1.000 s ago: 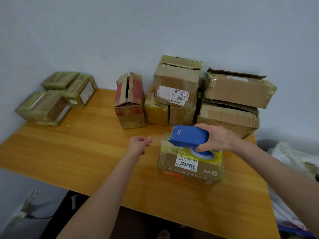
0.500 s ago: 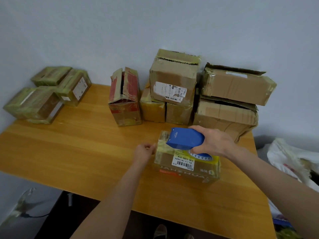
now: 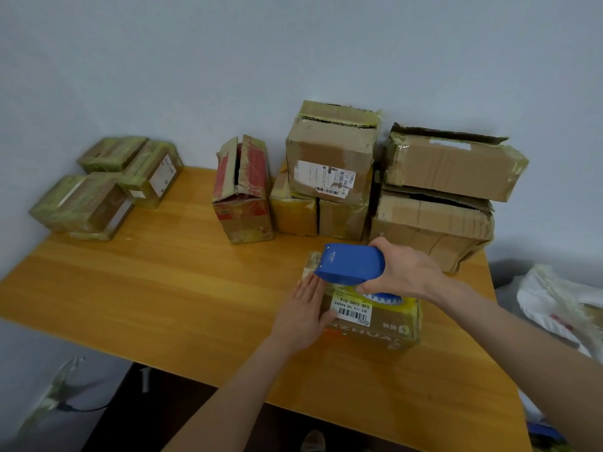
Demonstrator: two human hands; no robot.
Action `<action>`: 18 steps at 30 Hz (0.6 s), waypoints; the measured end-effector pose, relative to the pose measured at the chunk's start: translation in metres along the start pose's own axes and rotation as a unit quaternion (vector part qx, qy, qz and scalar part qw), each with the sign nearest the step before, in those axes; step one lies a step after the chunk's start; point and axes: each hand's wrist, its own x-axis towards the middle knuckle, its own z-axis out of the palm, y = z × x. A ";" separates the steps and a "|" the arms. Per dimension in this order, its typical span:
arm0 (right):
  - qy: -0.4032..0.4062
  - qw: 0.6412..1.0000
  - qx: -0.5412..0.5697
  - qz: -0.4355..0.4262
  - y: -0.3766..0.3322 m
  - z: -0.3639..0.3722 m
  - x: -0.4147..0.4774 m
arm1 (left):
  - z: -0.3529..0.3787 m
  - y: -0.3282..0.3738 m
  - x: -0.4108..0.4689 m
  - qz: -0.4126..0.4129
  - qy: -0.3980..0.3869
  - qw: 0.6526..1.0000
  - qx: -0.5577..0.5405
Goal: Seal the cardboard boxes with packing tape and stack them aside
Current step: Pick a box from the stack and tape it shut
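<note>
Hidden parts: the blue tape dispenser (image 3: 350, 264) is covering the far left portion of the labelled box (image 3: 375, 324), and your right hand (image 3: 404, 272) is hiding the dispenser's handle. Only a blue-and-white arc of the tape roll (image 3: 383, 299) is showing beneath it. Whether a strip of tape is lying on the box cannot be made out. Right of the labelled box, a white bag (image 3: 561, 305) is running out of the picture.

Containers: the labelled box is sitting closed on the tabletop (image 3: 163, 288), toward its near right part. Just behind it, a red box (image 3: 243, 194) is standing with its top flaps apart. Nothing can be seen through the dark gap between them. Beside the red box, a tall box (image 3: 329, 158) is resting on two smaller ones. Further right, two large boxes (image 3: 453, 164) are lying stacked with their flaps lifting, and their insides are too dark to read. Well to the left of the labelled box, a group of taped boxes (image 3: 85, 203) is sitting against the wall.

Hands: your left hand (image 3: 305, 309) is lying flat against the labelled box's left end. Its fingers (image 3: 313, 285) are straight and released, grasping nothing, and are reaching under the dispenser's nose. Your right hand's fingers are clenching round the dispenser and holding it down on the box top.
</note>
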 end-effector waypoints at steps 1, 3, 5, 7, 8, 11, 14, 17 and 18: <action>0.001 1.000 -0.007 -0.005 0.000 -0.001 -0.001 | 0.001 0.000 0.000 0.001 -0.008 1.000 0.009; 0.002 1.000 -0.014 -0.013 0.002 -0.003 -0.003 | -0.001 0.001 -0.001 0.007 -0.010 1.000 0.027; -0.004 1.000 -0.009 -0.014 0.005 -0.005 -0.004 | -0.002 0.002 -0.001 0.001 -0.015 0.999 0.041; -0.013 1.000 -0.005 -0.014 0.006 -0.008 -0.004 | -0.004 0.003 0.000 -0.013 -0.019 0.999 0.048; -0.019 1.000 -0.004 -0.014 0.007 -0.010 -0.005 | -0.005 0.004 0.000 -0.016 -0.021 0.998 0.050; -0.037 0.999 -0.011 -0.004 0.020 -0.018 -0.013 | -0.006 0.004 -0.001 -0.016 -0.019 0.998 0.052; -0.051 0.999 0.004 0.011 0.034 -0.021 -0.020 | -0.003 0.004 -0.001 -0.020 -0.019 0.998 0.060; -0.034 0.999 -0.011 0.006 0.033 -0.016 -0.019 | -0.007 0.012 0.003 -0.039 0.007 0.996 0.076; -0.026 1.000 -0.009 0.006 0.033 -0.014 -0.019 | -0.009 0.017 0.004 -0.042 0.016 0.995 0.087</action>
